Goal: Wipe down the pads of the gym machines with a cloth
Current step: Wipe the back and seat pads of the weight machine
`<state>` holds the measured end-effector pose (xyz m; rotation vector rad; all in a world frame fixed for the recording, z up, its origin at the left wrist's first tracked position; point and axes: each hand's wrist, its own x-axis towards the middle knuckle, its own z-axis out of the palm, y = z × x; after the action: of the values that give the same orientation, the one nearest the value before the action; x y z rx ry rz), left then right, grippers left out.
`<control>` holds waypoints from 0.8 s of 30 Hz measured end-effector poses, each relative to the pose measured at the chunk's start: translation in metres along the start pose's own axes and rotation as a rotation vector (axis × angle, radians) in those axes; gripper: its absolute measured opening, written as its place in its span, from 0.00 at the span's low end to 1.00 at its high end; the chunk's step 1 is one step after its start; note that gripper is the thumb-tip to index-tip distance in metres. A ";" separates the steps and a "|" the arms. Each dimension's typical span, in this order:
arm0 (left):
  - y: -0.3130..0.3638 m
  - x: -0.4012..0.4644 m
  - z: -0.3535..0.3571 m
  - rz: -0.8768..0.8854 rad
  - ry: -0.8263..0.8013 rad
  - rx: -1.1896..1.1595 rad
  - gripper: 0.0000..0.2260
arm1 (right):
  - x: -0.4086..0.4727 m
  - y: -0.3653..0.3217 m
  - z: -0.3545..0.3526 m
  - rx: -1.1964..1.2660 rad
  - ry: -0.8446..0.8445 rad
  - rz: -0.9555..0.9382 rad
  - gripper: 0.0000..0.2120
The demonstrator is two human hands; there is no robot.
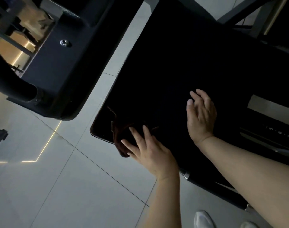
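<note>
Dim room in my head view, pale grey tiled floor with thin grout lines and a bright yellowish light strip reflected on it at lower left. Upper left, a dark blue-grey metal machine frame with a shiny silver bolt and a thick black rounded tube running into it; warm-lit room background behind it, too blurred to read.

Centre and right: a large flat black vinyl machine pad, rounded corner pointing toward lower left, glossy at the edge. On that near corner lies the dark reddish-brown crumpled cloth, partly hanging over the pad's edge. It is hard to see against the black.

Left hand: palm down on the cloth, fingers spread and flat, pressing the cloth against the pad near the corner. No pinch visible, just a flat press.

Right hand: resting on the pad to the right of the cloth, apart from it, fingers loosely extended and slightly fanned, holding nothing.

Right of the pad, a grey label plate and a dark adjustment bar with small white markings, unreadable. Bottom edge: white shoe on the floor.
</note>
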<state>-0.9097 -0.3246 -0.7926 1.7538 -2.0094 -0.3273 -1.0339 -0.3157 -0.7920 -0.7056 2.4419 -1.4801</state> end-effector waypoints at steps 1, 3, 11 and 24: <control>0.002 -0.008 0.004 -0.002 -0.017 0.006 0.20 | 0.000 0.000 -0.002 0.018 -0.036 0.007 0.37; 0.009 -0.025 0.011 0.011 -0.056 0.046 0.21 | 0.000 0.000 -0.006 0.041 -0.099 0.022 0.40; 0.033 -0.084 0.025 0.331 -0.220 0.210 0.23 | 0.007 0.000 -0.040 0.392 -0.418 0.187 0.28; 0.000 0.021 -0.018 0.344 -0.201 0.436 0.20 | -0.031 0.029 -0.071 0.307 -0.574 0.132 0.31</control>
<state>-0.9029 -0.3427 -0.7733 1.6111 -2.6334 0.0570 -1.0442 -0.2340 -0.7859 -0.7558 1.7565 -1.3281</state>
